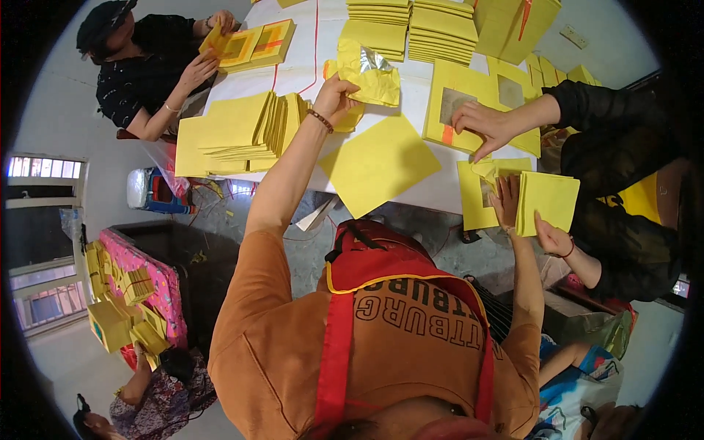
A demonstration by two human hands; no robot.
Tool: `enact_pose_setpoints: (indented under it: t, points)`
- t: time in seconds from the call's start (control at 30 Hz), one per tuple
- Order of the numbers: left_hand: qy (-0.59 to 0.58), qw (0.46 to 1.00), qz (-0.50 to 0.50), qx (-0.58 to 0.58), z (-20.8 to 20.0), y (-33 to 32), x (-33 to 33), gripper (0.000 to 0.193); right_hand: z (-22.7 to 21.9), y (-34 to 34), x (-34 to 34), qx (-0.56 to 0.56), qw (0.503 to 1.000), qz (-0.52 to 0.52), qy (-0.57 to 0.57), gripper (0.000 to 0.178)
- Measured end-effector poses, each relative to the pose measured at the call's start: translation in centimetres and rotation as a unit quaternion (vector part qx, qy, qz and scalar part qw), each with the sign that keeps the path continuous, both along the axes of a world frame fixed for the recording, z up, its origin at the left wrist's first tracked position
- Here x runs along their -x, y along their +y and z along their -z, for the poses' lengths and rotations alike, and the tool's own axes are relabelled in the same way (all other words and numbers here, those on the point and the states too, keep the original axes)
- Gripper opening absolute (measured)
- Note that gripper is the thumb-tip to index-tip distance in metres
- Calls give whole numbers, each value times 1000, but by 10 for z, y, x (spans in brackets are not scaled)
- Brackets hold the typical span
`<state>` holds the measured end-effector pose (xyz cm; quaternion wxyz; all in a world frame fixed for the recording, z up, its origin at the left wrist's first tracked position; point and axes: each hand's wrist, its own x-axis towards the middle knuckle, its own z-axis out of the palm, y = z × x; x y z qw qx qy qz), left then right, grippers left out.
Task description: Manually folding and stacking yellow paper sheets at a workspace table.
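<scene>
My left hand (336, 97) is closed on a crumpled yellow paper sheet (379, 89) with a shiny silver patch, lifted over the table. Below it, a flat yellow sheet (380, 165) lies turned at an angle near the table's front edge. My right hand (506, 202), fingers stretched out, rests at a yellow sheet with a silver-grey square (473, 199); part of the hand lies close behind a yellow paper bundle (544, 203). A co-worker's hand (555, 239) grips that bundle. The co-worker's other hand (482, 129) touches a larger yellow stack (446, 79) with a grey square.
Fanned yellow paper stacks (246, 128) stand on the white table (297, 59) at the left, with taller piles (442, 33) at the back. Another person (143, 81) handles yellow sheets across at the far left. A blue and red container (165, 192) sits on the floor.
</scene>
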<state>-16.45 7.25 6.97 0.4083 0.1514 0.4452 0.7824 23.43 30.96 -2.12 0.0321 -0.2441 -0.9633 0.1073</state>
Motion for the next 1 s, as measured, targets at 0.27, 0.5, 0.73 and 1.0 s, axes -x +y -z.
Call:
enact_pose_setpoints:
  t: [0.27, 0.5, 0.73, 1.0]
  points:
    - [-120, 993, 1, -12, -15, -18, -49, 26, 5, -26, -5, 129, 962, 84, 225, 38]
    - [-28, 995, 67, 62, 2, -22, -128, 24, -70, -174, 72, 408, 825, 72, 384, 67]
    - [3, 991, 123, 55, -5, -16, -181, 26, -56, -193, 98, 692, 552, 95, 455, 50]
    - [456, 845, -26, 278, 30, -31, -77, 25, -41, -172, 100, 706, 479, 229, 469, 32]
